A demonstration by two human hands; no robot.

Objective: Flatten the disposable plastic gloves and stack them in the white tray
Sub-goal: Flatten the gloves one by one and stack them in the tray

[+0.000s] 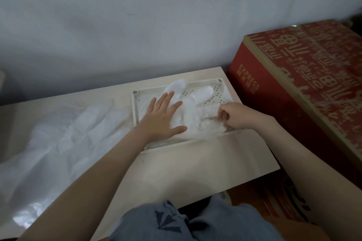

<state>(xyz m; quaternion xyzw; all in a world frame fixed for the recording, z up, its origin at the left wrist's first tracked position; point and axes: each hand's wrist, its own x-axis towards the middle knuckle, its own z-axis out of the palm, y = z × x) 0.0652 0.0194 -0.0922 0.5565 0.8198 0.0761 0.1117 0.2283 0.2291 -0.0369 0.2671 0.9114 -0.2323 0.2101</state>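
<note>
Left hand (164, 117) lies flat, fingers straight and spread, palm pressing down on a clear plastic glove (195, 123) inside the white tray (134, 107). Right hand (233, 115) has its fingers curled, thumb and forefinger pinching the glove's edge at the tray's right side. The glove's finger ends (203, 93) point toward the wall (137, 25), and one reaches over the far rim. The tray sits at the far right corner of the pale table (195, 166). A loose pile of gloves (64, 139) is spread over the table's left part, just beside the tray. A red printed carton (293, 94) stands to the right of the table. Blue trouser fabric (195, 221) shows at the bottom edge.
</note>
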